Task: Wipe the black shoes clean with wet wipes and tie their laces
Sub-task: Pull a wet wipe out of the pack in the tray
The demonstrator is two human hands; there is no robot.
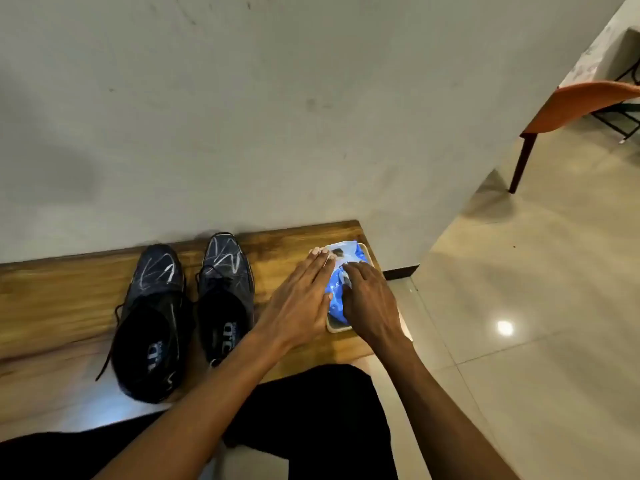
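Two black lace-up shoes stand side by side on a wooden bench [62, 299], toes toward the wall: the left shoe [152, 320] and the right shoe [225, 292]. White scuff marks streak both toes and the laces hang loose. To their right lies a blue wet-wipe pack [349, 261] on a flat pale-rimmed object. My left hand [301, 299] rests flat on the pack's left edge, fingers extended. My right hand [370, 303] sits on the pack with fingertips curled at its middle; whether they pinch anything is hidden.
A grey wall [242, 116] rises directly behind the bench. The bench ends just right of the pack, above shiny tiled floor [536, 306]. An orange chair [575, 105] and a table stand at the far right. My dark-trousered legs are below.
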